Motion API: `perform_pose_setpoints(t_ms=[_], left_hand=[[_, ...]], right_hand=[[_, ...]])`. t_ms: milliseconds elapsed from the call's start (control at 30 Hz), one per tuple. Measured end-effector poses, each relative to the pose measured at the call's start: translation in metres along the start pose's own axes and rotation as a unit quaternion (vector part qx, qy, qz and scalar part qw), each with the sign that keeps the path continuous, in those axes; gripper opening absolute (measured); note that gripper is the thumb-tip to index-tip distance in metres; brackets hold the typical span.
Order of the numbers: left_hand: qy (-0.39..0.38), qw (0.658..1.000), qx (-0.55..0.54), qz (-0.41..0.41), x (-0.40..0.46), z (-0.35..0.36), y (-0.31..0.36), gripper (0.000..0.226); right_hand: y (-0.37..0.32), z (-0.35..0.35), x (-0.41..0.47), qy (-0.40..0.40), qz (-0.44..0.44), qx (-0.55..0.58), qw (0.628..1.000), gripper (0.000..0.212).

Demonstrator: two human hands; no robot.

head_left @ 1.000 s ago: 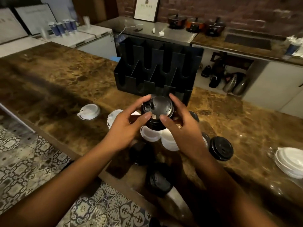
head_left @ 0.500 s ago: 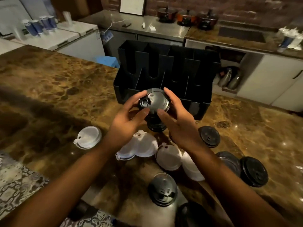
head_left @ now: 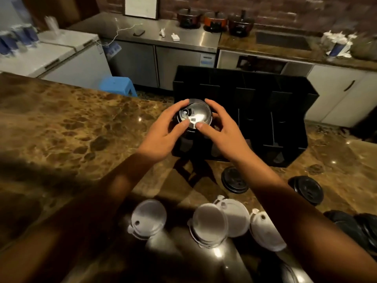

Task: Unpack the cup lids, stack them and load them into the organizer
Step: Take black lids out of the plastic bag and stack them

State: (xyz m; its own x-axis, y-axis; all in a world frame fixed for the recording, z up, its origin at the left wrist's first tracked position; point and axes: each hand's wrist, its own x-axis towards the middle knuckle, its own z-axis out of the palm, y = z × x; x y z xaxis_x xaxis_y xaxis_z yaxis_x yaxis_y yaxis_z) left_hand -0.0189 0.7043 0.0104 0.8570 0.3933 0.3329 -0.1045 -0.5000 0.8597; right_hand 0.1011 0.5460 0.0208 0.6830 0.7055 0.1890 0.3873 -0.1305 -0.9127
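Both hands hold a stack of black cup lids (head_left: 195, 117) over the front left compartments of the black organizer (head_left: 285, 111). My left hand (head_left: 163, 129) curls round the stack's left side with its thumb on the top lid. My right hand (head_left: 223, 128) curls round the right side, thumb on top too. Loose black lids (head_left: 234, 180) (head_left: 309, 189) lie on the brown marble counter (head_left: 71, 123) in front of the organizer. Several white lids (head_left: 147, 218) (head_left: 210, 223) (head_left: 265, 231) lie nearer to me.
More black lids (head_left: 359, 227) sit at the counter's right edge. Behind the counter stand a blue stool (head_left: 117, 85), a white chest freezer (head_left: 67, 56), a steel worktop (head_left: 155, 35) with pots (head_left: 188, 17) and a sink (head_left: 283, 40).
Both hands have carried the black lid stack forward, from above the loose lids to over the organizer's front left slots. The camera has moved closer to the organizer.
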Motion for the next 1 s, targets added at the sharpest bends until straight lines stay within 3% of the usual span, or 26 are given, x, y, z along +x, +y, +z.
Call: perform_pose_setpoints(t_ms=[167,400,767,900,1000], left_hand=[[-0.013,0.994,0.103,0.046,0.023,-0.011,-0.033,0.049],[-0.009,0.999,0.011,0.033,0.027,-0.012,-0.06,0.05],[0.024,0.991,0.13,0.027,0.013,0.003,-0.061,0.06],[0.053,0.961,0.27,0.034,0.013,0.01,-0.067,0.056],[0.047,0.939,0.34,-0.01,0.015,0.018,-0.079,0.051]], right_hand=[[0.008,0.014,0.029,0.02,0.02,-0.026,0.999,0.056],[0.019,0.024,0.032,0.055,-0.012,-0.148,0.987,0.059],[0.043,0.024,0.039,0.078,-0.015,-0.208,0.975,0.047],[0.05,0.031,0.045,0.106,-0.044,-0.321,0.94,0.043],[0.056,0.044,0.054,0.086,-0.047,-0.428,0.898,0.034]])
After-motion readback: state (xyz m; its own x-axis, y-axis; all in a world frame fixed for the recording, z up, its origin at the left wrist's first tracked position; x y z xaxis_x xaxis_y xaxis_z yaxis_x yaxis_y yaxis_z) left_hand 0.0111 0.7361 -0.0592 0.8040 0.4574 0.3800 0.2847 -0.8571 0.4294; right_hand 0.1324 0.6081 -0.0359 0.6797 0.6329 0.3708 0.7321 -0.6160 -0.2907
